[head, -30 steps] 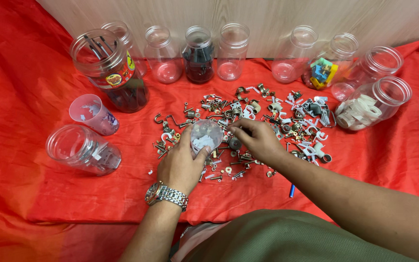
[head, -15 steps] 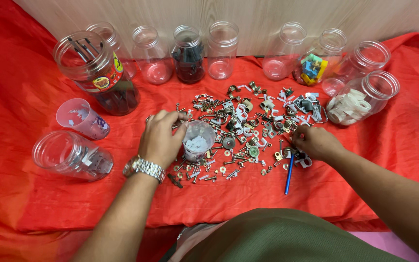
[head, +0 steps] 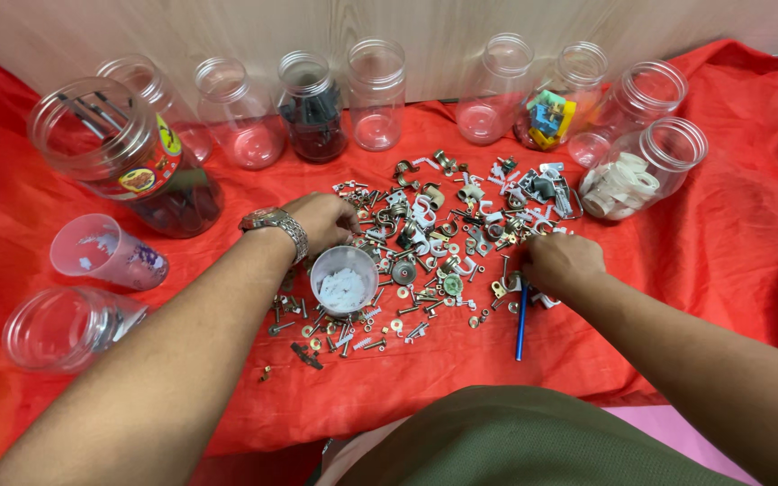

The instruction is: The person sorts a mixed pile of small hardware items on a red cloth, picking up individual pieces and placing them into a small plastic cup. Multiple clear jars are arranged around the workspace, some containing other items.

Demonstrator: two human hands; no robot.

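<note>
A heap of small metal and plastic hardware (head: pixel 434 238) lies on a red cloth (head: pixel 731 261). My left hand (head: pixel 321 220), with a metal watch on the wrist, rests at the heap's left edge, fingers curled over small pieces, just above a small clear cup (head: pixel 344 279) that holds white plastic bits. My right hand (head: pixel 560 261) is curled down on the heap's right side, fingertips pinching among clips. What it grips is hidden. A blue pen (head: pixel 521 322) lies just below it.
Clear plastic jars line the back: a big one with dark tools (head: pixel 128 157), a dark-filled one (head: pixel 312 108), one with coloured pieces (head: pixel 556 103), one with white clips (head: pixel 641 171). A tipped cup (head: pixel 105 254) and a tipped jar (head: pixel 65 328) lie at the left.
My left hand let go of the small cup and shifted up to the heap's left edge. My right hand moved from the middle to the right side, above the blue pen.
</note>
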